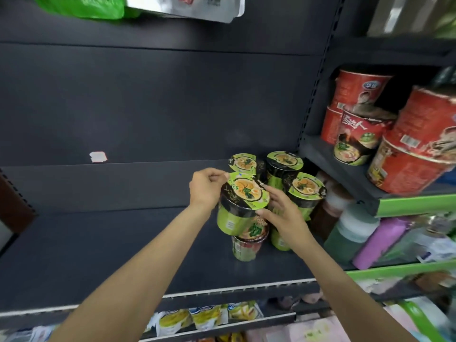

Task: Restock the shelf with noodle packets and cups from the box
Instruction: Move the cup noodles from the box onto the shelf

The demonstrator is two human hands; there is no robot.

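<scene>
A green noodle cup (240,206) with a black band and a ramen picture on its lid is tilted on top of another cup (248,244) on the dark shelf (111,243). My left hand (206,187) pinches the lid's far left edge. My right hand (283,213) holds the cup's right side with thumb and fingers curled on it. Three more green cups stand behind and to the right: one far cup (243,164), a second far cup (285,162) and a nearer cup (304,188). The box is out of view.
Red noodle bowls (414,149) are stacked on the neighbouring shelf at the right, with bottles (350,230) below them. Yellow-green packets (204,317) sit on the lower shelf. The dark shelf stretches bare to the left. A green bag (81,6) hangs overhead.
</scene>
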